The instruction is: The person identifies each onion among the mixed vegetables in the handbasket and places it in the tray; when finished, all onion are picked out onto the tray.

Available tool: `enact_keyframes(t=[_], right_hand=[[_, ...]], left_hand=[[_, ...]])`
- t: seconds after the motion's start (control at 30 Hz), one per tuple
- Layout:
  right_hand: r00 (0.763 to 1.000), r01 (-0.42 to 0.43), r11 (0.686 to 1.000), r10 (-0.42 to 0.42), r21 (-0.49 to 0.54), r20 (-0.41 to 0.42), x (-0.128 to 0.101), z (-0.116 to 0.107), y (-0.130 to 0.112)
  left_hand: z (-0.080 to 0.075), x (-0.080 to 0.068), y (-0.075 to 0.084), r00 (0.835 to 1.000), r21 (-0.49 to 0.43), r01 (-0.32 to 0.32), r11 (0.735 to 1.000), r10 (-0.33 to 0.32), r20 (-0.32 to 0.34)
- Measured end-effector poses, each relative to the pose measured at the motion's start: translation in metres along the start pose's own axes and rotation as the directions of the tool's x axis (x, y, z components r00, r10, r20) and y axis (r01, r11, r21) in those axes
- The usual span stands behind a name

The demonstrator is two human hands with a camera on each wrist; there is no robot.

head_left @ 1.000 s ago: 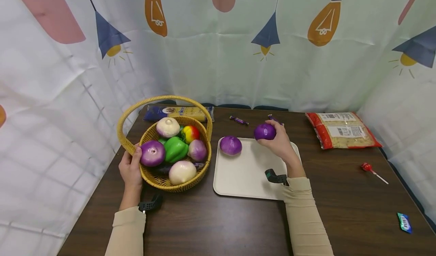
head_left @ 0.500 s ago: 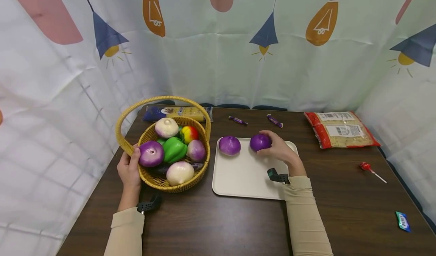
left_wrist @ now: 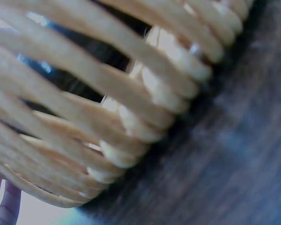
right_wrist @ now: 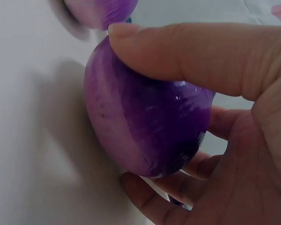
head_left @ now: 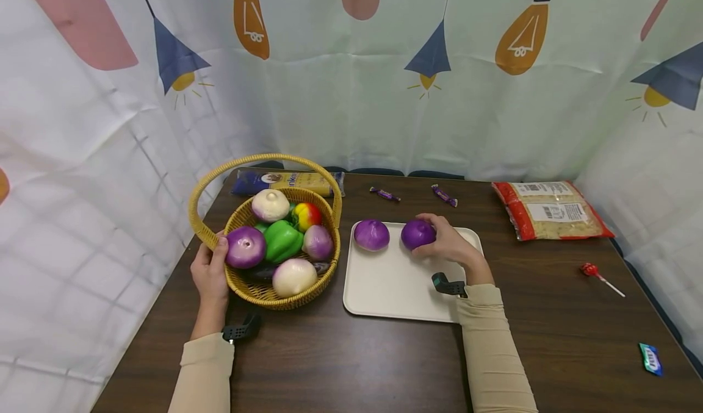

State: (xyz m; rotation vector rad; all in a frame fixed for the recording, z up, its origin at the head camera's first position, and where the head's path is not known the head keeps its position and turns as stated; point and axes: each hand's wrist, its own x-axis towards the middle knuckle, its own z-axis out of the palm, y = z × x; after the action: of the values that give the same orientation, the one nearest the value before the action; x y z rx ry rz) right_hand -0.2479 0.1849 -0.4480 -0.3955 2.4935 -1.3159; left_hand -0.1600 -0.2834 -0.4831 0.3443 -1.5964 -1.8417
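Observation:
My right hand [head_left: 447, 242] holds a shiny purple onion [head_left: 416, 235] at the back of the cream tray [head_left: 390, 291]. Up close in the right wrist view, the thumb lies across one side of this onion [right_wrist: 131, 108] and the fingers bend round the other. To its left on the tray sits a second purple onion [head_left: 371, 235]. My left hand [head_left: 211, 272] grips the wicker basket [head_left: 280, 303] at its left rim, by the foot of the handle. In the basket lie several onions, a green bell pepper [head_left: 283, 241] and a red-yellow pepper [head_left: 306, 216].
Behind the basket lies a blue and yellow packet [head_left: 307, 182]. Two purple-wrapped candies [head_left: 444, 196] are beyond the tray. To the right are a red-edged bag [head_left: 551, 210], a red lollipop [head_left: 590, 269] and a small blue-green packet [head_left: 650, 359].
My right hand has brought its onion down and left from over the tray's back edge to beside the other onion. The left hand keeps its hold on the basket.

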Motion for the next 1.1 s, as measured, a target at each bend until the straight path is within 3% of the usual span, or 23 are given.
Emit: enact_keyframes(t=[0.43, 0.57, 0.63, 0.73, 0.87, 0.93, 1.1], right_hand=[[0.998, 0.047, 0.999, -0.047, 0.001, 0.030, -0.002, -0.005, -0.003], [0.999, 0.035, 0.997, -0.037, -0.069, -0.031, -0.005, -0.006, -0.013], [0.994, 0.037, 0.995, -0.047, -0.096, -0.103, -0.006, -0.005, -0.022], [0.951, 0.116, 0.993, -0.122, -0.038, -0.283, -0.005, 0.002, -0.039], [0.851, 0.323, 0.945, -0.269, 0.046, -0.451, -0.005, 0.026, -0.072], [0.832, 0.403, 0.913, -0.336, 0.064, -0.441, -0.006, 0.044, -0.090], [0.835, 0.523, 0.845, -0.482, 0.109, -0.265, -0.009, 0.100, -0.125]], left_hand=[[0.000, -0.001, 0.002, 1.000, 0.028, 0.009, 1.000, -0.009, 0.001], [0.000, 0.000, 0.002, 1.000, 0.041, 0.010, 0.999, -0.010, -0.001], [0.000, 0.000, 0.002, 1.000, 0.045, 0.012, 0.999, -0.012, -0.002], [-0.001, 0.001, 0.001, 1.000, 0.053, 0.017, 0.998, -0.017, -0.003], [0.002, -0.001, 0.008, 1.000, 0.044, 0.024, 0.999, -0.024, 0.008], [0.004, -0.005, 0.015, 1.000, 0.030, 0.016, 0.999, -0.017, 0.014], [0.010, -0.012, 0.029, 1.000, -0.002, -0.003, 1.000, 0.003, 0.018]])
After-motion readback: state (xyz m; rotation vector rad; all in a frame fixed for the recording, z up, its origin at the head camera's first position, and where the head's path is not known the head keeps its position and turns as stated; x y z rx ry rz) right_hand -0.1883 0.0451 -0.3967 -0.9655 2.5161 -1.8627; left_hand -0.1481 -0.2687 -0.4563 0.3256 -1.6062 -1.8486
